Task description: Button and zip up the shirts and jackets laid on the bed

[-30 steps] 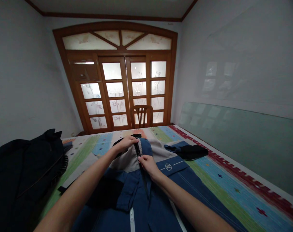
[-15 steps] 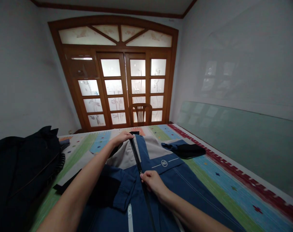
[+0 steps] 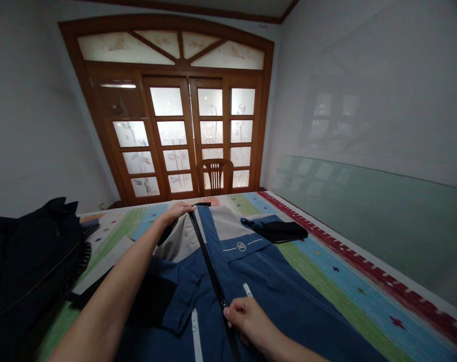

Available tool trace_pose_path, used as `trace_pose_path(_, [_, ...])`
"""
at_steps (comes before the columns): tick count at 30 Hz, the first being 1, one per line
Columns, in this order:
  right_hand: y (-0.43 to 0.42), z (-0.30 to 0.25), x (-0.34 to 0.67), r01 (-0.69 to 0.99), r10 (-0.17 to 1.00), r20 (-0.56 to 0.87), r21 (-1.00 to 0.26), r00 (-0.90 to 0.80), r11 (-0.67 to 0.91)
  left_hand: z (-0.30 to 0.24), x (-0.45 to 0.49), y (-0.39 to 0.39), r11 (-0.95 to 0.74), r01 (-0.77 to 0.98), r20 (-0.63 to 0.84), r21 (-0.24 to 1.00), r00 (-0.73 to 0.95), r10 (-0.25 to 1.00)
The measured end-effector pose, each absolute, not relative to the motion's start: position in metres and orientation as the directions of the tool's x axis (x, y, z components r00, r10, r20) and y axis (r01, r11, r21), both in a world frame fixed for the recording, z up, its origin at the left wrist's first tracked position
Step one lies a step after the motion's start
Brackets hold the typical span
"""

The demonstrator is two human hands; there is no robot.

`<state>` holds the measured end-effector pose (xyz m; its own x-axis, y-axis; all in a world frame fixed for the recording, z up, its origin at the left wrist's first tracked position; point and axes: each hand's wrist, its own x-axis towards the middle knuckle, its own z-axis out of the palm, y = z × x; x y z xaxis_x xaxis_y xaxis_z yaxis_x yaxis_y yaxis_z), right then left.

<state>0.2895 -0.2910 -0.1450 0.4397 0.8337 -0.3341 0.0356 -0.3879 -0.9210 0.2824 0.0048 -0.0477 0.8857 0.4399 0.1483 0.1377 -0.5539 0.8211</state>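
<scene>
Head view: the left hand (image 3: 173, 212) clamps the collar end of a black zip (image 3: 209, 271), and the right hand (image 3: 246, 322) pinches it lower down, seemingly to keep it taut along the blue jacket (image 3: 289, 296) beneath both hands.

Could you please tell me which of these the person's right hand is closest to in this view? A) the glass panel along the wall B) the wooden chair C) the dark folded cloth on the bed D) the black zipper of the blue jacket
D: the right hand lies directly beside the black zipper running down the blue jacket.
</scene>
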Motion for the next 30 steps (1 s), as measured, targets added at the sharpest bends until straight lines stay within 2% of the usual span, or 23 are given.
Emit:
trace_pose_path(6, [-0.302, -0.158, 0.292, 0.094, 0.855, -0.332, -0.912, 0.398, -0.398, -0.057, 0.291, 0.002, -0.706, 0.218, 0.189, 0.674, 0.873, 0.450])
trace_pose_path(10, [-0.302, -0.179, 0.297, 0.091, 0.886, -0.333, -0.921, 0.323, -0.380, -0.054, 0.291, -0.017, -0.849, 0.244, 0.310, 0.469, 0.854, 0.418])
trace_pose_path(13, [-0.300, -0.181, 0.303, 0.070, 0.910, -0.307, -0.939, 0.278, -0.338, -0.053, 0.274, -0.053, -0.912, 0.250, 0.442, 0.324, 0.813, 0.380])
trace_pose_path(15, [-0.299, -0.176, 0.304, 0.061, 0.918, -0.289, -0.947, 0.272, -0.316, -0.060, 0.258, -0.085, -0.938, 0.262, 0.477, 0.228, 0.809, 0.342])
trace_pose_path(17, [-0.299, -0.171, 0.304, 0.040, 0.917, -0.293, -0.948, 0.271, -0.315, -0.072, 0.242, -0.116, -0.972, 0.233, 0.379, -0.021, 0.902, 0.207])
trace_pose_path(18, [-0.299, -0.169, 0.303, 0.030, 0.913, -0.300, -0.947, 0.275, -0.320, -0.080, 0.235, -0.129, -0.980, 0.186, 0.302, -0.063, 0.940, 0.159])
trace_pose_path(20, [-0.301, -0.164, 0.301, 0.029, 0.909, -0.300, -0.946, 0.290, -0.322, -0.093, 0.224, -0.149, -0.995, 0.099, 0.149, -0.030, 0.984, 0.094])
trace_pose_path(22, [-0.302, -0.160, 0.298, 0.056, 0.907, -0.286, -0.947, 0.309, -0.317, -0.102, 0.217, -0.160, -0.994, 0.078, 0.082, 0.080, 0.993, 0.085])
trace_pose_path(26, [-0.304, -0.154, 0.294, 0.097, 0.899, -0.278, -0.940, 0.338, -0.327, -0.107, 0.211, -0.163, -0.974, 0.113, 0.179, 0.197, 0.972, 0.149])
trace_pose_path(30, [-0.305, -0.155, 0.294, 0.129, 0.897, -0.274, -0.933, 0.347, -0.335, -0.109, 0.210, -0.162, -0.981, 0.076, 0.260, 0.180, 0.958, 0.122])
